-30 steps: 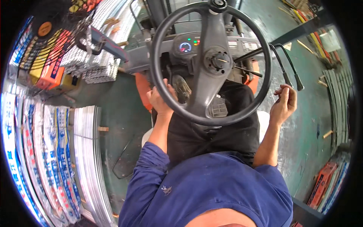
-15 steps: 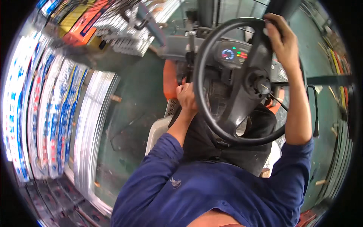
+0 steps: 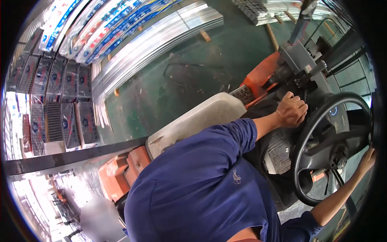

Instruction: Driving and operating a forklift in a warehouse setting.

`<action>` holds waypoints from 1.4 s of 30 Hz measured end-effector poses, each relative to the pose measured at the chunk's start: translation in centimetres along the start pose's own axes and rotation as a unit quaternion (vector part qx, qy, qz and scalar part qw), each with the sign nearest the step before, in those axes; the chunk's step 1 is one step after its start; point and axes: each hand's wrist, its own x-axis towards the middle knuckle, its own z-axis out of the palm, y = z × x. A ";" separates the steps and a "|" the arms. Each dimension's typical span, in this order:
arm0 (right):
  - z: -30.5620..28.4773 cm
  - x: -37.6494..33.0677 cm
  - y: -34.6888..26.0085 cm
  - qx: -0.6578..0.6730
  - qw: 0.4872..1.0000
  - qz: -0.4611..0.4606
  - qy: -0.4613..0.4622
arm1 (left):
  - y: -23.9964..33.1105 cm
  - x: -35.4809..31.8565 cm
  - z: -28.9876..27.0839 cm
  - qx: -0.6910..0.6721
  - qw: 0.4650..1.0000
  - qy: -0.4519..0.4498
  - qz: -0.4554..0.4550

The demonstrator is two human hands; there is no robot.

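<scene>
A black steering wheel (image 3: 303, 183) stands in front of me at the right, its hub tilted toward my body. At the right edge of the view, my right hand (image 3: 367, 159) grips the rim near the end of a spoke; its fingertips fade into the dark border. My left hand (image 3: 291, 110) is closed in a fist left of the wheel, beside the dashboard. What lies inside that fist is hidden. Black knobs and levers (image 3: 278, 78) rise just beyond it, and a thin orange-red lever (image 3: 260, 99) slants up near my wrist.
A pale seat-side cover (image 3: 193, 121) and an orange body panel (image 3: 262, 72) flank my left. Long silver metal profiles (image 3: 161, 40) and blue-white wrapped bundles (image 3: 117, 30) lie on the green floor. Dark wrapped packs (image 3: 52, 80) are stacked behind left. A dark bar (image 3: 76, 157) crosses behind me.
My view has swung left and back, so wheel and hands appear farther right. The stacked packs have come into view. Both hands seem to stay near the same places on the vehicle.
</scene>
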 end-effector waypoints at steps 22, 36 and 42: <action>-7.2 -1.3 -12.6 0.060 0.974 0.211 0.052 | -1.1 -0.6 0.3 0.068 0.992 0.074 0.080; -9.5 -18.5 -23.9 0.024 0.985 0.167 0.021 | 1.2 13.9 0.4 0.012 0.996 0.043 0.071; -5.1 -13.0 -26.6 0.179 0.980 -0.009 -0.092 | 0.7 -0.5 -0.6 -0.053 0.992 0.063 -0.100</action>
